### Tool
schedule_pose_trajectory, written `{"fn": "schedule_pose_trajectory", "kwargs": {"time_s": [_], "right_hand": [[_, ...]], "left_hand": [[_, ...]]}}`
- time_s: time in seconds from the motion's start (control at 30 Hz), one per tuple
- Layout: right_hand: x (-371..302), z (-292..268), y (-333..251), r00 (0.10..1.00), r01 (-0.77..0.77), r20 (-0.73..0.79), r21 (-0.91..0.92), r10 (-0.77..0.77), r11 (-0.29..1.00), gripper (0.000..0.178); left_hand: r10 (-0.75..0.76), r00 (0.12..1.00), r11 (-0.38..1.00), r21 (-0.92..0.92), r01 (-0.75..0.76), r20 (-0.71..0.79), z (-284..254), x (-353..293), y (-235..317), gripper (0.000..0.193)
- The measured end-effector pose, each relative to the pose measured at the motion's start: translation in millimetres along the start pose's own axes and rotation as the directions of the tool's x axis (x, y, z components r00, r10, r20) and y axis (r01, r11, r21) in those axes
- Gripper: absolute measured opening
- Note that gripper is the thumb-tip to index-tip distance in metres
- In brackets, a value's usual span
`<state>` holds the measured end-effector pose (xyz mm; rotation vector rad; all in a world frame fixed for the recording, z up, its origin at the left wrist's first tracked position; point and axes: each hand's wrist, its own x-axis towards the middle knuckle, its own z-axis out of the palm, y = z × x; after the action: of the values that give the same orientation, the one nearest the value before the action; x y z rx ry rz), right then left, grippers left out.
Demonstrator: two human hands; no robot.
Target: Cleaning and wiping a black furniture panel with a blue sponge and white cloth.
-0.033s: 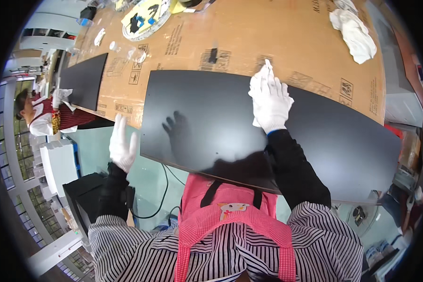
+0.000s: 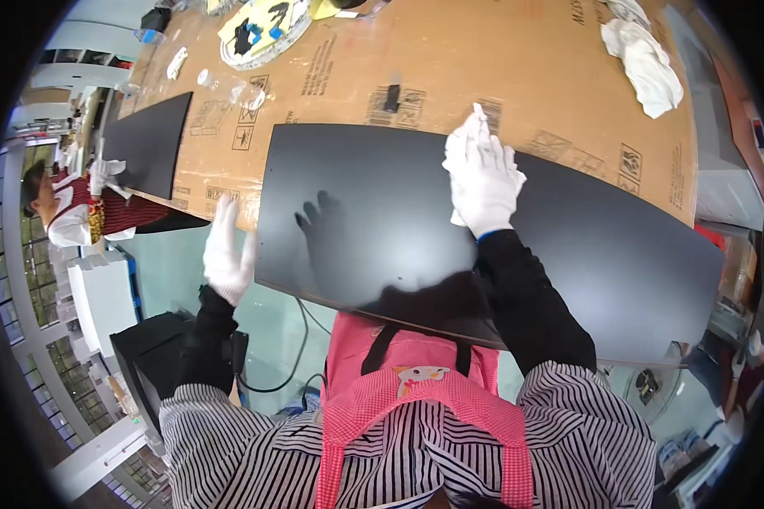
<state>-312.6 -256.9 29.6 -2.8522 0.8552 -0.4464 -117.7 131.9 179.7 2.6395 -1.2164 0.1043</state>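
A long, glossy black panel lies in front of me on the cardboard-covered table. My right hand, in a white glove, presses down on the panel near its far edge. Beneath its fingers is a crumpled white cloth, with a corner poking out past the fingertips. My left hand, also white-gloved, is raised just off the panel's left end. Its fingers are stretched upward and hold nothing, and the panel's surface mirrors a hand.
The brown cardboard bears a small black piece, a white rag at the far right and a round tray with dark bits. To the left, a co-worker handles a second black panel. A black cable hangs below.
My right hand has slid slightly left with the cloth on the panel. My left hand has shifted a little to the right and up, nearer the panel's end.
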Motion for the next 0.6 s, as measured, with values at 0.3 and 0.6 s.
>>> {"fn": "schedule_pose_trajectory", "kwargs": {"time_s": [0.3,0.6], "right_hand": [[39,29,-214,0.975,0.12,0.135,0.344,-0.175,0.931,0.075],[72,61,-184,0.881,-0.473,0.473,0.881,-0.006,0.019,0.034]], "left_hand": [[-0.267,0.96,0.503,-0.836,0.217,0.088,123,37,43,0.056],[-0.094,0.981,0.96,-0.277,0.045,-0.168,138,78,33,0.042]]}}
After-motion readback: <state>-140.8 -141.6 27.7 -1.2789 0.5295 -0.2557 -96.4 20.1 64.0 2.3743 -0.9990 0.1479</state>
